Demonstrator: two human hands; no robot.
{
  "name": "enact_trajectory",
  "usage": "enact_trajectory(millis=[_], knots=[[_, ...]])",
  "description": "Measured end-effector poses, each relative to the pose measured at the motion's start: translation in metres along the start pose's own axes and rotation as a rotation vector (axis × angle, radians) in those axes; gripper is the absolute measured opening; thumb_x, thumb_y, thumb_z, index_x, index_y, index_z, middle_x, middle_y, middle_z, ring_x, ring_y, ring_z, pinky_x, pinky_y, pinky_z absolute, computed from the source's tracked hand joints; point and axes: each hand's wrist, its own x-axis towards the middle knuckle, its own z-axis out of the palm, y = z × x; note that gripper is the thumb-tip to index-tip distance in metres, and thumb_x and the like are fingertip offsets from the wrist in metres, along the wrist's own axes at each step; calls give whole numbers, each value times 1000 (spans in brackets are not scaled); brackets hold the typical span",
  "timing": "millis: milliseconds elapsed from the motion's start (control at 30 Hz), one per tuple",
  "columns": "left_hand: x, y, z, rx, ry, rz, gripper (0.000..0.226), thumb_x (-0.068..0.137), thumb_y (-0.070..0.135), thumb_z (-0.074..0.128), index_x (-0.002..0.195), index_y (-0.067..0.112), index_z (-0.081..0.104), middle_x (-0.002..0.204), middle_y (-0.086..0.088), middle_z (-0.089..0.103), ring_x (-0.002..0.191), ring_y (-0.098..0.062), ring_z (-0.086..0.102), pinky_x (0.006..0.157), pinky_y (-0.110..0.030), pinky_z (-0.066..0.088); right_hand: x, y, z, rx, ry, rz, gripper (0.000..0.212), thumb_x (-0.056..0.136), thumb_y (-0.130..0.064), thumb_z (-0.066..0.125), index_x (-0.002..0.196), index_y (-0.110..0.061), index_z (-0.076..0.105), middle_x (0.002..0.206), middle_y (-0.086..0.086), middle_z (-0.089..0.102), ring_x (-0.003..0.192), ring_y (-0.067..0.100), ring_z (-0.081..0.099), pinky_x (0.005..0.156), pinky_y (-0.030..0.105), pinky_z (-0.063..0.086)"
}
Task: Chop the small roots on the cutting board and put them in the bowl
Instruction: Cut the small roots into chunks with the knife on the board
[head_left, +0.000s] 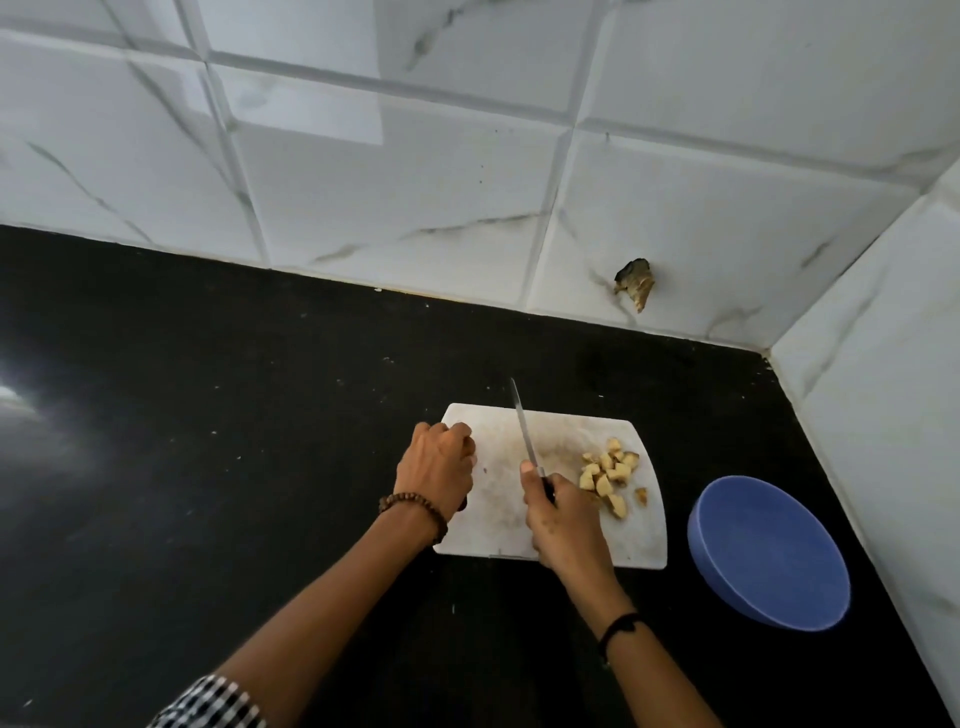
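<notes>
Black countertop (208, 415) is topped by a cutting board (493, 525), with chopped roots (608, 475) piled at its right edge and a blue bowl (769, 551) beside. A knife (524, 431) is gripped by the right hand (563, 519); the left hand (436, 462) is curled at the left edge, contents unseen.

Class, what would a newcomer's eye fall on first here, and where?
The white cutting board on the black counter draws the eye, with the right hand gripping a knife over it and chopped root pieces heaped at its right side. A blue bowl sits right of the board, and a broken hole mars the wall tile behind.
</notes>
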Motion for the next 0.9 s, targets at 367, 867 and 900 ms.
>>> enact_trajectory(millis=[367, 867, 900], knots=[[-7, 13, 18, -314, -158, 233, 49, 80, 11, 74, 124, 20, 56, 117, 2, 60, 103, -8, 53, 93, -25, 50, -17, 18, -14, 103, -18, 61, 47, 94, -65, 43, 86, -21, 59, 72, -1, 57, 62, 12, 52, 60, 31, 42], [-2, 12, 23, -391, -151, 127, 43, 72, 21, 82, 112, 16, 68, 104, 5, 68, 95, -4, 61, 92, -23, 50, -36, 30, -12, 43, 2, 9, 43, 99, -58, 39, 89, -21, 57, 77, 3, 63, 64, 13, 60, 59, 28, 49], [-2, 11, 24, -405, -147, 126, 42, 72, 22, 81, 112, 16, 68, 104, 5, 68, 95, -3, 61, 92, -22, 50, -36, 29, -12, 44, -4, 4, 43, 99, -59, 39, 89, -20, 56, 76, 3, 62, 63, 12, 59, 58, 28, 48]])
